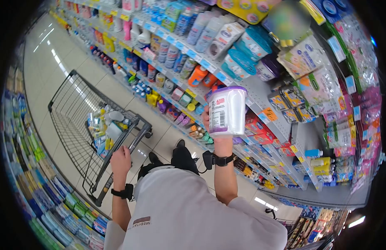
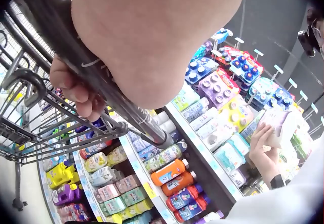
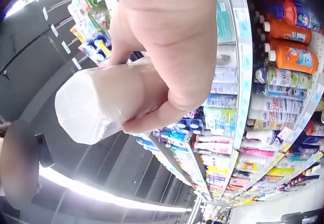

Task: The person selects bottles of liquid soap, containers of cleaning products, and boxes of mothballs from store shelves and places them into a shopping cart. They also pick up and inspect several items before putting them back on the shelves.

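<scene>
In the head view my right hand [image 1: 206, 118] holds up a white plastic tub [image 1: 232, 114] with a purple rim and a barcode label facing the camera. The right wrist view has my right hand [image 3: 167, 47] curled round the tub [image 3: 86, 107], its whitish base towards the lower left. My left hand [image 1: 120, 160] grips the dark handle [image 1: 104, 192] of a shopping cart [image 1: 68, 121]. From the left wrist, the fingers [image 2: 76, 90] wrap under that handle. Yellow, blue and white packages [image 1: 114, 131] lie inside the cart.
A long shelf unit [image 1: 209, 66] with bottles and boxes runs along the far side. Teal tubs [image 1: 239, 62] stand on it near the held tub. Hanging packets [image 1: 347, 137] are at right. Another stocked shelf [image 1: 47, 183] lines the left; tiled floor [image 1: 43, 62] lies between.
</scene>
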{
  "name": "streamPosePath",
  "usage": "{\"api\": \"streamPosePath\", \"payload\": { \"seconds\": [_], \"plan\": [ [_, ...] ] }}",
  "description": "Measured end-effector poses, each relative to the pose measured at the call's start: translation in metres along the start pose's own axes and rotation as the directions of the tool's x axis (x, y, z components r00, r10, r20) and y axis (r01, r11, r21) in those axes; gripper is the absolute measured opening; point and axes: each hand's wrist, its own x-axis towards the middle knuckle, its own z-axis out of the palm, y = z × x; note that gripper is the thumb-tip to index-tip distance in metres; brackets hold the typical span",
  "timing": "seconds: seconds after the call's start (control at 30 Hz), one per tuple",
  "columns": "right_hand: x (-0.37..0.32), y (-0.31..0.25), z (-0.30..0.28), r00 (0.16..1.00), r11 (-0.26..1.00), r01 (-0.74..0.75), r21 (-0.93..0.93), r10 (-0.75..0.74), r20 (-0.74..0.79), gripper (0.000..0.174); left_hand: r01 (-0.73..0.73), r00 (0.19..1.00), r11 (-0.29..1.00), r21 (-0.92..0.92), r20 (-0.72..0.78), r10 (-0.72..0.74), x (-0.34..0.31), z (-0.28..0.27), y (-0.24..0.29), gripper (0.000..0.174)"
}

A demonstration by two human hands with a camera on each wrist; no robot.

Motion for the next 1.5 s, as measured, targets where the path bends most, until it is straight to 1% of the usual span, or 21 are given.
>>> {"api": "streamPosePath", "payload": {
  "seconds": [0.03, 0.07, 0.13, 0.17, 0.33, 0.4, 0.43, 0.47, 0.53, 0.63, 0.67, 0.73, 0.77, 0.83, 1.0, 1.07, 1.2, 1.33, 1.4, 1.43, 1.5],
  "plan": [
    [0.004, 0.004, 0.0, 1.0, 0.981, 0.019, -0.193, -0.022, -0.011, 0.077, -0.011, 1.0, 1.0, -0.01, -0.022, 0.01, -0.001, 0.002, -0.003, 0.042],
    [0.006, 0.012, 0.0, 1.0, 0.983, -0.003, -0.184, 0.001, -0.009, 0.077, 0.011, 0.999, 1.0, -0.007, -0.034, -0.011, -0.001, 0.002, -0.003, 0.042],
    [0.014, 0.034, 0.018, 0.943, 0.862, 0.089, -0.498, -0.235, -0.238, 0.081, 0.011, 1.0, 0.999, -0.044, -0.019, -0.012, -0.001, 0.0, -0.001, 0.041],
    [0.016, 0.023, -0.017, 0.984, 0.886, 0.046, -0.461, -0.12, -0.133, 0.086, 0.017, 0.999, 0.999, -0.05, -0.034, -0.019, -0.001, 0.002, -0.002, 0.04],
    [0.052, 0.051, 0.023, 0.996, 0.84, -0.083, -0.536, 0.074, -0.038, 0.086, 0.035, 0.998, 0.999, -0.022, -0.054, -0.036, -0.001, 0.004, -0.002, 0.039],
    [0.069, 0.07, 0.043, 0.981, 0.735, -0.07, -0.674, 0.175, 0.089, 0.085, 0.054, 0.996, 0.998, -0.03, -0.069, -0.056, 0.0, 0.003, 0.0, 0.039],
    [0.076, 0.08, 0.046, 0.981, 0.697, -0.103, -0.71, 0.19, 0.044, 0.087, 0.027, 0.996, 0.999, -0.042, -0.079, -0.03, 0.001, 0.005, -0.002, 0.039],
    [0.085, 0.09, 0.051, 0.976, 0.641, -0.129, -0.756, 0.217, 0.018, 0.077, -0.002, 0.996, 0.998, -0.055, -0.088, -0.002, 0.0, 0.007, -0.004, 0.038],
    [0.108, 0.121, 0.046, 0.977, 0.441, -0.153, -0.884, 0.204, -0.068, 0.062, 0.011, 0.995, 0.999, -0.051, -0.093, -0.016, 0.001, 0.011, -0.006, 0.038],
    [0.139, 0.184, 0.037, 0.994, 0.033, -0.009, -0.999, 0.107, -0.006, 0.051, -0.002, 0.995, 0.998, -0.058, -0.103, -0.004, 0.0, 0.008, -0.004, 0.037],
    [0.143, 0.199, 0.033, 0.998, -0.196, -0.019, -0.98, 0.053, -0.03, 0.056, -0.013, 0.994, 0.998, -0.067, -0.107, 0.006, 0.0, 0.006, -0.002, 0.037],
    [0.158, 0.227, 0.01, 0.992, -0.444, 0.122, -0.888, 0.083, 0.095, 0.059, 0.013, 0.992, 0.997, -0.076, -0.122, -0.023, -0.002, 0.003, 0.001, 0.037],
    [0.164, 0.234, -0.003, 0.99, -0.44, 0.132, -0.888, 0.097, 0.099, 0.059, 0.013, 0.992, 0.997, -0.077, -0.121, -0.022, -0.001, 0.006, -0.002, 0.037],
    [0.174, 0.248, -0.021, 0.981, -0.671, 0.158, -0.725, 0.188, 0.039, 0.058, 0.036, 0.994, 0.997, -0.069, -0.097, -0.043, -0.002, 0.004, -0.002, 0.039],
    [0.191, 0.263, -0.052, 0.978, -0.789, 0.112, -0.604, 0.195, -0.074, 0.057, 0.031, 0.993, 0.995, -0.095, -0.111, -0.042, -0.004, 0.001, 0.0, 0.042],
    [0.196, 0.269, -0.053, 0.958, -0.86, 0.064, -0.506, 0.195, -0.21, 0.053, 0.013, 0.991, 0.995, -0.101, -0.131, -0.026, -0.003, 0.001, -0.001, 0.043],
    [0.2, 0.272, -0.06, 0.962, -0.885, 0.066, -0.461, 0.18, -0.207, 0.05, 0.046, 0.997, 0.995, -0.09, -0.065, -0.052, -0.002, 0.0, -0.001, 0.041],
    [0.21, 0.254, -0.083, 0.965, -0.856, 0.144, -0.496, 0.233, -0.123, 0.051, 0.028, 0.994, 0.994, -0.103, -0.105, -0.039, -0.003, -0.003, 0.003, 0.043],
    [0.213, 0.24, -0.078, 0.939, -0.748, 0.168, -0.643, 0.32, -0.127, 0.069, 0.013, 0.993, 0.994, -0.104, -0.114, -0.025, -0.003, -0.004, 0.003, 0.042],
    [0.216, 0.234, -0.072, 0.918, -0.738, 0.055, -0.672, 0.302, -0.257, 0.068, 0.004, 0.992, 0.994, -0.109, -0.121, -0.017, -0.003, -0.005, 0.004, 0.042],
    [0.212, 0.218, -0.054, 0.9, -0.737, 0.053, -0.674, 0.327, -0.287, 0.067, 0.002, 0.993, 0.993, -0.116, -0.113, -0.016, -0.003, -0.007, 0.005, 0.041]
  ]
}}
